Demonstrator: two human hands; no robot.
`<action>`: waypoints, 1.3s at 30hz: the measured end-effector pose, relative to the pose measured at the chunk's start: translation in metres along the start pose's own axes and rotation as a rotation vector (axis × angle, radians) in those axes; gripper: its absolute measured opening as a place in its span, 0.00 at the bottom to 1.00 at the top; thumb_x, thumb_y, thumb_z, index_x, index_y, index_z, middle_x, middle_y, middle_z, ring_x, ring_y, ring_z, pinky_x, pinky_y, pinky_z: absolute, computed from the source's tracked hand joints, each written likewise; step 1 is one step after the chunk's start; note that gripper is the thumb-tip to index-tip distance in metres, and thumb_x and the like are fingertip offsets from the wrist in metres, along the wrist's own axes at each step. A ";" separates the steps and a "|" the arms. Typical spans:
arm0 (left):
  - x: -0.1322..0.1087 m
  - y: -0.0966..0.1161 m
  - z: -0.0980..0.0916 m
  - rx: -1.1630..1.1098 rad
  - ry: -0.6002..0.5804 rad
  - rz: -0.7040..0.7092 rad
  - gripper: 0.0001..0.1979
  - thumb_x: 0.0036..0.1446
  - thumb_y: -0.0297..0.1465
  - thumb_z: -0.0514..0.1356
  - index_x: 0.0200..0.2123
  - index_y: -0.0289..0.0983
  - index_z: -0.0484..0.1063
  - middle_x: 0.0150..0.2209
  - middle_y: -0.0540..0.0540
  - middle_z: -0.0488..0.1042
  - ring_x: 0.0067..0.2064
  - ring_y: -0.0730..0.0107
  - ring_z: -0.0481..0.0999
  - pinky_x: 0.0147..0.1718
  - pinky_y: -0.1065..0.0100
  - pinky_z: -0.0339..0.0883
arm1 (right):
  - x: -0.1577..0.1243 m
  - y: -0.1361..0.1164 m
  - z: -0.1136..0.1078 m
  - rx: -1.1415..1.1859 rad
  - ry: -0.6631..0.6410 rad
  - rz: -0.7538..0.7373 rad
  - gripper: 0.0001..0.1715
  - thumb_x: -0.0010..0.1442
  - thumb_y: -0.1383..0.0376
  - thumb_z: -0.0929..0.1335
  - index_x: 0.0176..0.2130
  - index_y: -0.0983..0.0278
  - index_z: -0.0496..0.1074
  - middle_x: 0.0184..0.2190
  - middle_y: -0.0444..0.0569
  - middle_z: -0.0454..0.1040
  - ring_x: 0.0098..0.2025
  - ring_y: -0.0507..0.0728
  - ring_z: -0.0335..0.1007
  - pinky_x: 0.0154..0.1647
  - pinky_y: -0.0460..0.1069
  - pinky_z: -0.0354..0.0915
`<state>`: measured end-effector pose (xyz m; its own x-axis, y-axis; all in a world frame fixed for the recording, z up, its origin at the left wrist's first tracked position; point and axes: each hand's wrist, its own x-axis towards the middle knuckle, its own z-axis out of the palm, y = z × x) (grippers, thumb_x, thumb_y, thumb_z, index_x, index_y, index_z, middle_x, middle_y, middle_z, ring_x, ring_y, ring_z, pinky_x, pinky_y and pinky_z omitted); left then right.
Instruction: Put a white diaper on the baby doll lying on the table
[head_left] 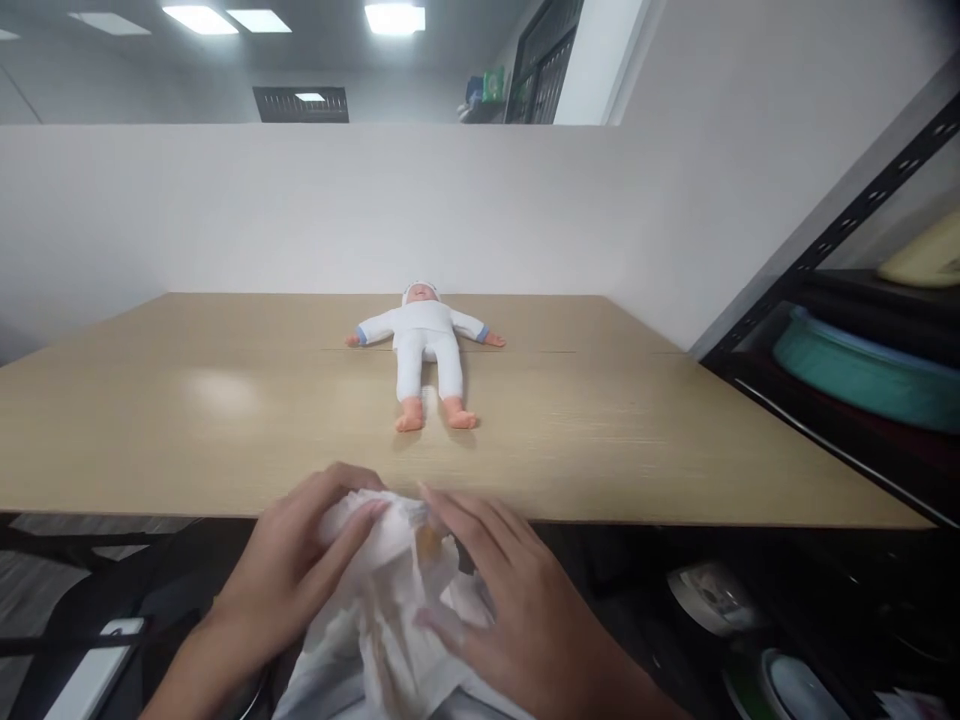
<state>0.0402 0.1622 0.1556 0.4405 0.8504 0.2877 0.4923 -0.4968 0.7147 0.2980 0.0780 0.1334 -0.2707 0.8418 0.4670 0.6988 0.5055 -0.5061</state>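
Observation:
Close to me, below the table's front edge, is a crumpled white diaper-like cloth [397, 610] with ruffled folds and a yellowish-brown patch. My left hand [289, 560] grips its upper left part, thumb on the near side and fingers behind. On the right side, my right hand [517, 600] rests against the cloth with fingers stretched out and thumb apart; it is slightly blurred. Beyond both hands, a baby doll [426, 345] in a white outfit with blue cuffs lies on its back on the table, arms spread and feet towards me.
The light wooden table [187, 430] reaches back to a white wall [360, 210]. On the right, a black shelf rack [795, 420] holds a teal basin [870, 370]. A dark chair [142, 580] with a white object [97, 670] is at the lower left.

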 end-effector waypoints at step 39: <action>0.288 -0.085 0.016 0.100 -0.454 0.189 0.22 0.71 0.54 0.59 0.46 0.42 0.77 0.43 0.46 0.78 0.44 0.60 0.76 0.41 0.64 0.66 | 0.193 0.194 -0.010 0.397 -0.246 0.596 0.21 0.66 0.47 0.74 0.50 0.59 0.80 0.47 0.50 0.87 0.46 0.66 0.84 0.42 0.54 0.77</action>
<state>0.1376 0.4466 0.1676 0.8003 0.5938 0.0834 0.4324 -0.6679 0.6058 0.3881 0.3363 0.1322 -0.0939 0.9884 -0.1192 0.4945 -0.0576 -0.8673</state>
